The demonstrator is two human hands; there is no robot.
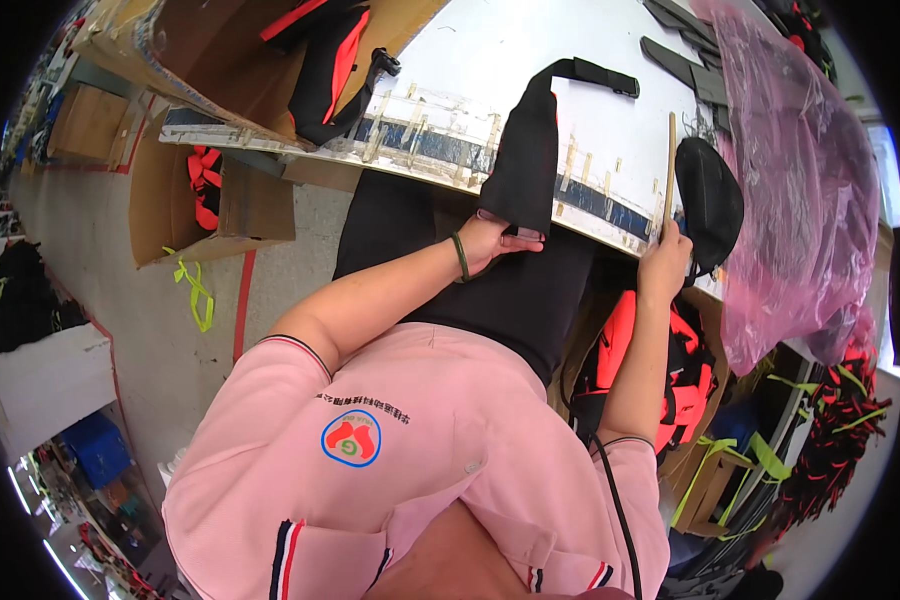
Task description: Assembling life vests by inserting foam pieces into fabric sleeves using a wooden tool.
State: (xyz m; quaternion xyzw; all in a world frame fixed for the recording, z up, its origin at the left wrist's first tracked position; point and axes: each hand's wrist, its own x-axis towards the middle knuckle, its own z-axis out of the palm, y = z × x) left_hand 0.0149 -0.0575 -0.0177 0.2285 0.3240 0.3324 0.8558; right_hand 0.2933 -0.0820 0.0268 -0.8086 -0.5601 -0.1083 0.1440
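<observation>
Left hand [488, 242] pinches the near end of a tapering, strapped black fabric piece [525, 160], which overhangs the edge of a white desk [470, 45] — right hand [667, 262], to the piece's right, closes around a thin wooden stick [671, 165]. The step appears to be steadying the piece; bringing the stick over would call for a firm left hold. White desktop between them offers room — a rounded black pouch [708, 205] crowds farther right of the piece.

One head-worn fisheye view is aimed down (straight edges are bent toward its rim); the pink shirt [425, 430] is caught closest, at lower centre, with left hand [487, 243], right hand [665, 264] and tabletop [460, 75] farther off, above.
</observation>
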